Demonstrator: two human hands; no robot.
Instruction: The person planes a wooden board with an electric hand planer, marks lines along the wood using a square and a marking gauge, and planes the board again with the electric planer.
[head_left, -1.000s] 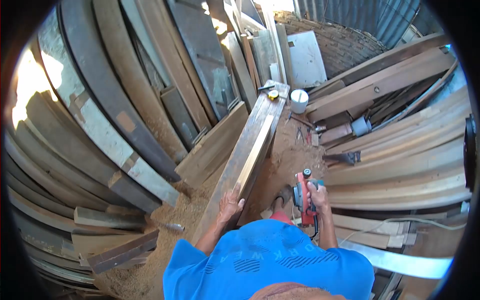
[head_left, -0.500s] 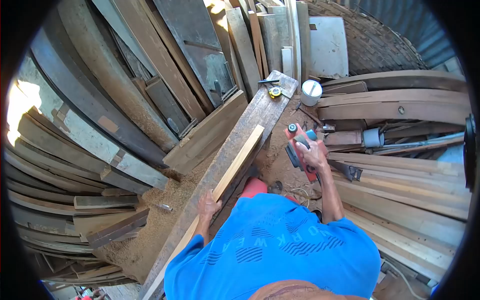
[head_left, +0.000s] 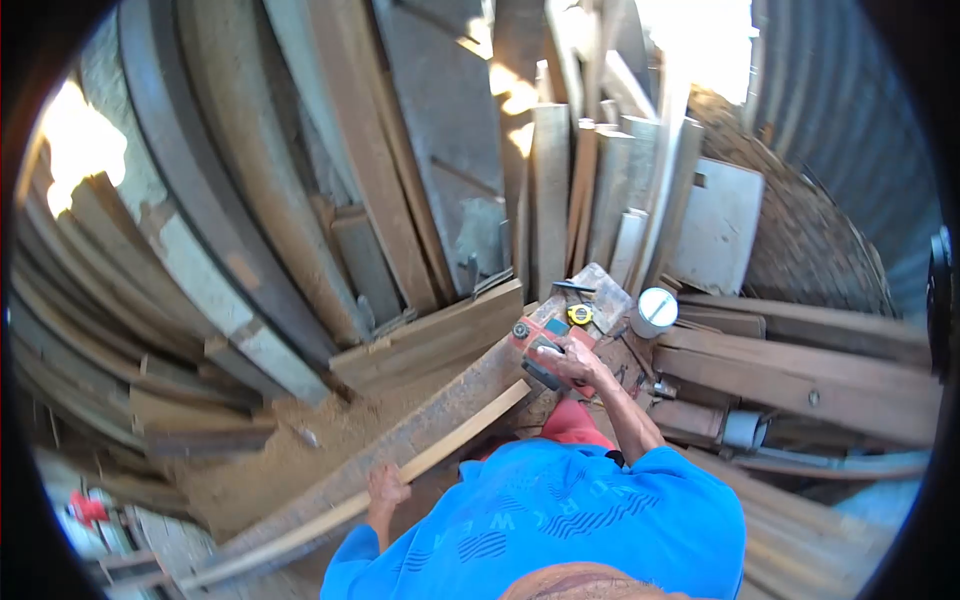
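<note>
A red and black electric planer (head_left: 540, 350) is held from above in my right hand (head_left: 572, 362), close over the far end of the workbench plank. My left hand (head_left: 387, 488) grips a long pale wooden strip (head_left: 460, 437) partway along its length. That strip lies lengthwise on the worn bench plank (head_left: 430, 408). Beyond the planer, at the plank's far end, sit a yellow tape measure (head_left: 580, 315) and a thin dark tool (head_left: 573, 287).
A white bucket (head_left: 655, 312) stands right of the bench end. Boards (head_left: 390, 180) lean upright at the back and left. More timber (head_left: 790, 365) is stacked on the right. Sawdust (head_left: 250, 470) covers the floor at left. A red shape (head_left: 88, 508) shows at lower left.
My right hand has brought the planer leftward from beside the bench to over its far end. My left hand stays on the strip. The camera view has tilted upward and turned.
</note>
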